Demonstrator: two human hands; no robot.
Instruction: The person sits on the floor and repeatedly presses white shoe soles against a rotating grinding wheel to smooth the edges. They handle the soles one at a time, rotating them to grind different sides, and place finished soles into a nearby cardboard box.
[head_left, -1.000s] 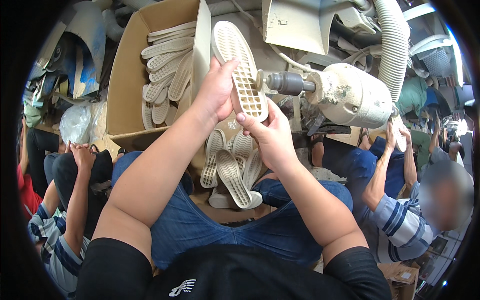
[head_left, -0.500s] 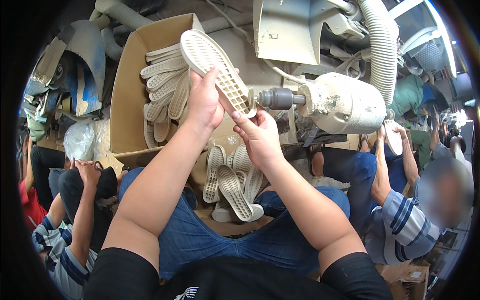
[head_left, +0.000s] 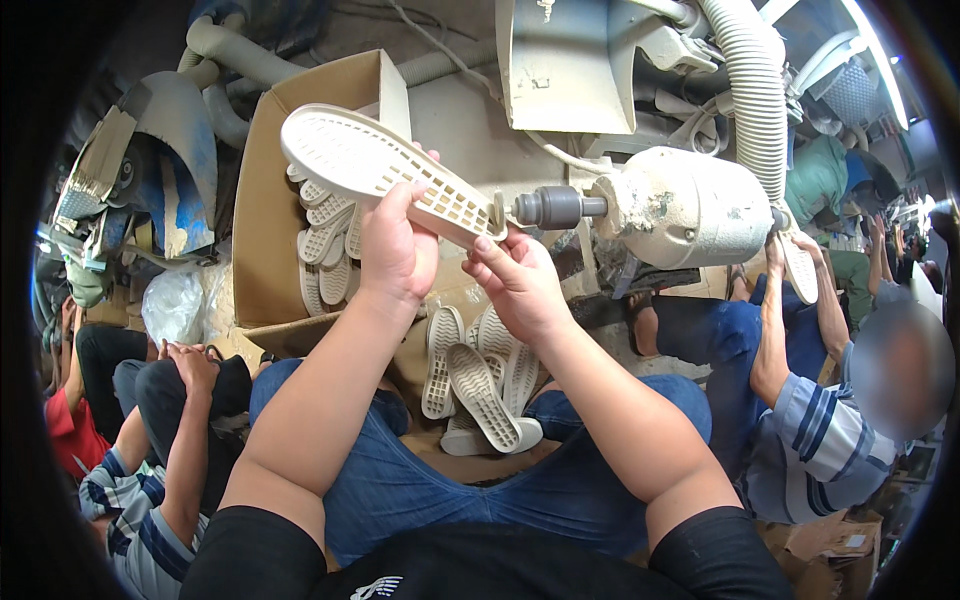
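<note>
Between my two hands is a cream shoe sole [head_left: 350, 155], its underside gridded with small square hollows. My left hand [head_left: 397, 245] is closed round its middle, thumb on top. At the right end, my right hand [head_left: 515, 275] pinches the sole's narrower tip. That tip is right at the small grinding head [head_left: 500, 211] on the dark chuck [head_left: 553, 207] of a dusty cream motor [head_left: 690, 207]. Whether the head touches the sole's edge or sits just inside it, I cannot tell. Below my hands, several loose soles [head_left: 483, 393] lie in a heap between my knees.
An open cardboard box [head_left: 280, 200] with several soles stands at left. Behind the motor are a metal hood [head_left: 570, 70] and a ribbed hose [head_left: 750, 90]. A co-worker on the right holds another sole [head_left: 798, 268]; a seated person's hands [head_left: 190, 365] show at left.
The sole has swung anticlockwise about its tip, its broad end now further left and lower. My left hand has moved down with it; my right hand still holds the tip by the grinding head.
</note>
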